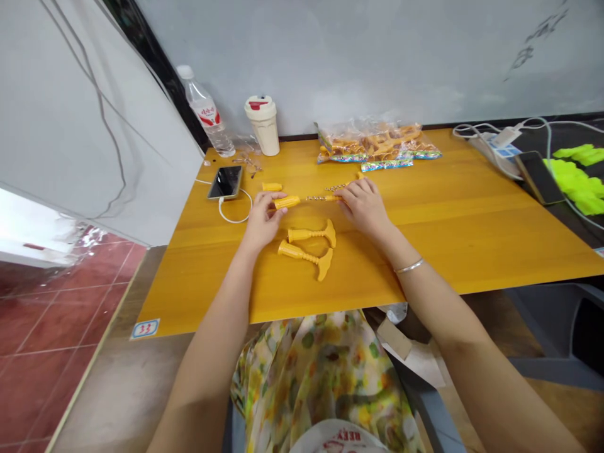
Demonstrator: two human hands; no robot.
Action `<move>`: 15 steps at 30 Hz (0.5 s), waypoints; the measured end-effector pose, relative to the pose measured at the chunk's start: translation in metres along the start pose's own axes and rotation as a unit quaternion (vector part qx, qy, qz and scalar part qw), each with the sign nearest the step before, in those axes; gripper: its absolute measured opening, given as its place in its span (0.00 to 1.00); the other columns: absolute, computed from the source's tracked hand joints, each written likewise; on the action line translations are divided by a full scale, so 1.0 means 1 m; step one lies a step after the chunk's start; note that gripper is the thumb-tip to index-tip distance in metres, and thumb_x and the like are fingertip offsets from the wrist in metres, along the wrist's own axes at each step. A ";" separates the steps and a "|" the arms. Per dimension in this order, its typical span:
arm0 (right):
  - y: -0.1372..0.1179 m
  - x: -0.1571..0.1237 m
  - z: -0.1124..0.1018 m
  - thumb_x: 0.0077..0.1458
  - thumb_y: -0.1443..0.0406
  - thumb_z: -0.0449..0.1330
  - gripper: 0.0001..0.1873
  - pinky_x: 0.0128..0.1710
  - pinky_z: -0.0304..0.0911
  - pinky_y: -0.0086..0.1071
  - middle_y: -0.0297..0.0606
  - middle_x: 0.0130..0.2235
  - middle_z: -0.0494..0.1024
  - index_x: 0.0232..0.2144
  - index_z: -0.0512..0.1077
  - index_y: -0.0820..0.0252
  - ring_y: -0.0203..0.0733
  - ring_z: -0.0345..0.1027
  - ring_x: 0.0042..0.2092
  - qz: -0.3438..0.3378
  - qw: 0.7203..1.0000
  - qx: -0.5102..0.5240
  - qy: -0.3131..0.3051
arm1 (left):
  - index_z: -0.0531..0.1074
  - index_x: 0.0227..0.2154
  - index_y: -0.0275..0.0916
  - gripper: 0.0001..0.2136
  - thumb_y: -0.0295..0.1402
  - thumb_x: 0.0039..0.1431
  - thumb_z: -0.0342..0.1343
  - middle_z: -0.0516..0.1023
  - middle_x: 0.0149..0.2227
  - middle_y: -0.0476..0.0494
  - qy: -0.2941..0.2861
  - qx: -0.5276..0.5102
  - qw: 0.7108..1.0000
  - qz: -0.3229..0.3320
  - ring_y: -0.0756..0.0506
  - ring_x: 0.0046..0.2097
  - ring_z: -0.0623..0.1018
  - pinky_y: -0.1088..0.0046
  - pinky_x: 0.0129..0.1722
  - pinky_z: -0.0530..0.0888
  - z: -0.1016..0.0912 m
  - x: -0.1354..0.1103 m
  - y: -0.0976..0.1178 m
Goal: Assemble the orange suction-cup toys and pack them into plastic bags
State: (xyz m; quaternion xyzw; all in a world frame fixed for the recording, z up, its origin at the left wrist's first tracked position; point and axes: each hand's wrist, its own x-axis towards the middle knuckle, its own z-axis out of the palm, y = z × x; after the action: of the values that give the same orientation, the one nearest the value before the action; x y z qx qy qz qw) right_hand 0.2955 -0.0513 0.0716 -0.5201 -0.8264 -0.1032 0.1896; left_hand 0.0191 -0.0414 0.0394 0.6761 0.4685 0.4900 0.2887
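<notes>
My left hand (262, 220) pinches a short yellow plastic handle (287, 202) joined to a thin metal chain (321, 198). My right hand (365, 204) is closed over the chain's other end, where a second yellow piece shows only partly under the fingers. The chain is stretched level between both hands, just above the yellow-brown table (472, 233). Two yellow T-shaped plastic pieces (311, 234) (306, 257) lie right in front of my hands. A small loose yellow cap (272, 186) lies behind my left hand.
A phone (226, 182) on a white cable lies at the back left, with a water bottle (206, 111) and a white cup (263, 124) behind it. Clear bags of yellow parts (377, 146) sit at the back centre. At far right: a power strip (495, 146), a dark tablet (538, 176), bright green parts (578, 176).
</notes>
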 end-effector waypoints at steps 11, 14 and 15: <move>-0.017 -0.001 0.004 0.69 0.62 0.47 0.18 0.66 0.50 0.56 0.45 0.47 0.78 0.48 0.75 0.55 0.51 0.66 0.54 -0.067 0.993 0.091 0.034 | 0.75 0.48 0.41 0.16 0.39 0.57 0.61 0.73 0.50 0.39 -0.073 -0.048 0.996 0.000 0.43 0.49 0.76 0.67 0.46 0.76 0.015 -0.007 0.007; -0.018 -0.001 0.007 0.70 0.60 0.46 0.19 0.62 0.59 0.52 0.44 0.45 0.79 0.48 0.76 0.55 0.48 0.70 0.48 -0.089 0.985 0.144 0.041 | 0.74 0.48 0.39 0.18 0.41 0.57 0.62 0.77 0.48 0.39 -0.092 -0.083 0.992 -0.020 0.44 0.46 0.77 0.67 0.46 0.74 0.016 -0.008 0.012; -0.019 -0.001 0.007 0.70 0.59 0.46 0.19 0.59 0.62 0.50 0.44 0.44 0.79 0.48 0.75 0.55 0.47 0.71 0.47 -0.084 0.982 0.165 0.042 | 0.74 0.48 0.39 0.19 0.42 0.56 0.62 0.78 0.47 0.39 -0.096 -0.092 0.991 -0.025 0.44 0.45 0.77 0.67 0.46 0.74 0.016 -0.008 0.013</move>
State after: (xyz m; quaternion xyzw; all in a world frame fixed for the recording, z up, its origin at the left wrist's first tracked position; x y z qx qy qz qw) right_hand 0.2780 -0.0582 0.0655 -0.4052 -0.8643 -0.0024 0.2979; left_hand 0.0380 -0.0525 0.0421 0.6784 0.4083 0.4565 0.4057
